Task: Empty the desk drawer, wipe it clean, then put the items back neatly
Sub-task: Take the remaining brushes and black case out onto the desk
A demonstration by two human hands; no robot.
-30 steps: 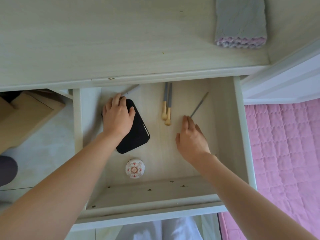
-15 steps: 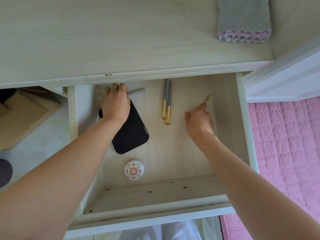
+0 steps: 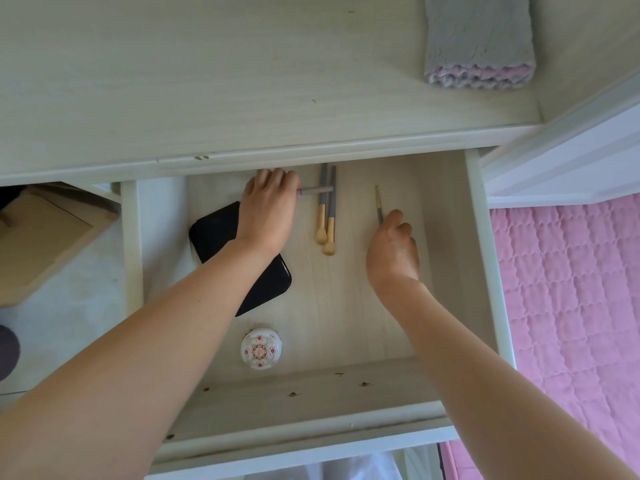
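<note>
left hand [image 3: 268, 209] grips grey brush [image 3: 316, 190] | right hand [image 3: 393, 249] pinches thin brush [image 3: 379, 206] | RISK: crossed handle drags paired brushes [image 3: 327, 216]; pinch slips

Open drawer [image 3: 483, 271] under the table [image 3: 207, 81] front edge, case [image 3: 221, 233] at drawer's left side, jar [image 3: 260, 348] near its front edge, two brushes [image 3: 326, 216] at back centre, folded cloth [image 3: 479, 39] at table's right edge.

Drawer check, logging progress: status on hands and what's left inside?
Left hand grips a grey brush at the drawer back. Right hand pinches a thin brush. Two brushes, black case, round jar inside.
</note>
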